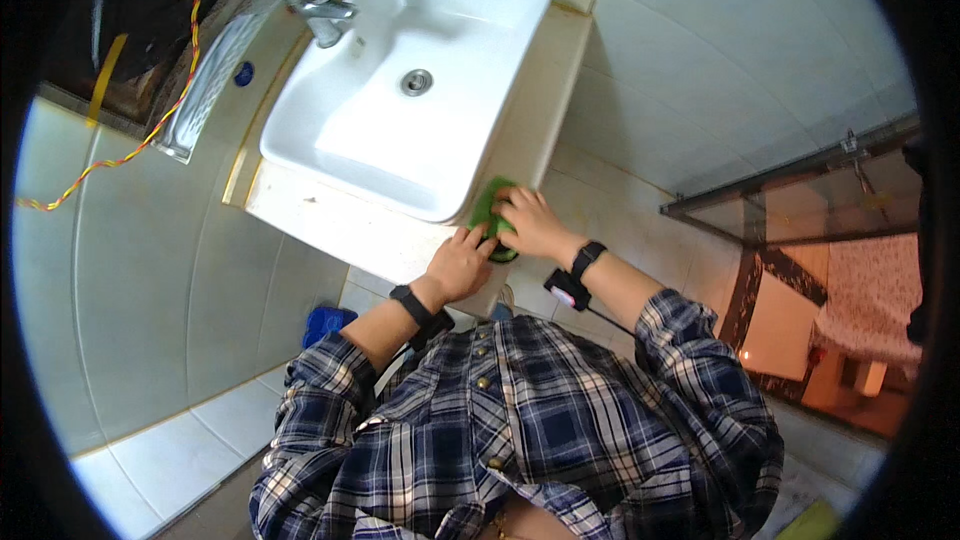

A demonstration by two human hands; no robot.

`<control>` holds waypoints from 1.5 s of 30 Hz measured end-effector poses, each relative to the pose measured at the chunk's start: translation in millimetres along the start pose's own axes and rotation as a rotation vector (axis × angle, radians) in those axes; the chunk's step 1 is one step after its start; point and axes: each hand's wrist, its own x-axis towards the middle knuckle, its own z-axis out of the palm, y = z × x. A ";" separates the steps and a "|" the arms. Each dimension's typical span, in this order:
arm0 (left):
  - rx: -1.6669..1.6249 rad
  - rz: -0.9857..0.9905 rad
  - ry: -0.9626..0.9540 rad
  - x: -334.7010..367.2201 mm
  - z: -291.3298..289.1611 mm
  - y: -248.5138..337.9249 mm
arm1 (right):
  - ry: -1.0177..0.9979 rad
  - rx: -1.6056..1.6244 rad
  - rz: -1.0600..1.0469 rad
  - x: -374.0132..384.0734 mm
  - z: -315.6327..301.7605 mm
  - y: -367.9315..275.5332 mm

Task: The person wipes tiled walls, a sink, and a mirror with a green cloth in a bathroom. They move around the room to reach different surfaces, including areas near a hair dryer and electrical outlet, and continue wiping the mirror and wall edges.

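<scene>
A green cloth (487, 206) lies bunched on the near right corner of the pale countertop (345, 230), beside the white sink basin (450, 130). My right hand (534, 224) grips it from the right, fingers curled over its top. My left hand (460, 265) meets it from the left, its fingertips closed on the lower edge by the counter's front. Part of the cloth is hidden under my fingers. Both wrists carry dark bands.
A chrome faucet (318, 8) stands at the basin's left rim, and a drain (416, 82) sits inside. A blue container (327, 324) is on the floor at left. A twisted red-yellow cord (190, 80) hangs at upper left. A doorway (800, 310) opens at right.
</scene>
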 end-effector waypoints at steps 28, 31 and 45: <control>0.105 -0.121 0.684 -56.3 -155.6 8.6 | 0.364 0.008 -0.318 50.5 -88.7 -160.9; 0.086 -0.135 0.591 -64.2 -151.2 -1.0 | 0.351 -0.059 -0.306 54.3 -81.5 -162.5; 0.014 -0.298 0.648 -123.3 -217.8 -91.9 | 0.182 0.191 -0.166 184.6 -71.7 -248.2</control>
